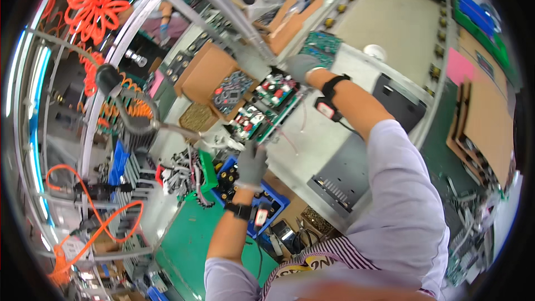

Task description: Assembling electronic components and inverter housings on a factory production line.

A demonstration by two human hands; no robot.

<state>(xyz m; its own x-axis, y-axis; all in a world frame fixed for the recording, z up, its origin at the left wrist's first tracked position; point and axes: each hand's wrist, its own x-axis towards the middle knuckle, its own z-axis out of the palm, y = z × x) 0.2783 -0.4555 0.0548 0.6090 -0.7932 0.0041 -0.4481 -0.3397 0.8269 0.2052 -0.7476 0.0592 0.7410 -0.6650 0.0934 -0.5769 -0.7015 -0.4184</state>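
Note:
Two green circuit boards with white and red parts lie end to end: the nearer board (248, 122) and the farther board (277, 90). My left hand (252, 165), in a grey glove, is at the near end of the boards. Its fingers point forward, with the thumb apart, and I see nothing held in it. At the far end is my right hand (304, 67), also gloved in grey, close to the board's corner. Its fingertips are blurred and partly hidden, so I cannot tell whether it grips the board. Both wrists wear black straps with small devices.
Left of the boards stand a cardboard box (207, 72) of small dark parts and a tray of brass-coloured pieces (196, 117). A green bin (207, 168) of cables and a blue bin (283, 200) sit nearer. Dark metal panels (341, 171) lie right. Orange coiled hoses (92, 1) hang left.

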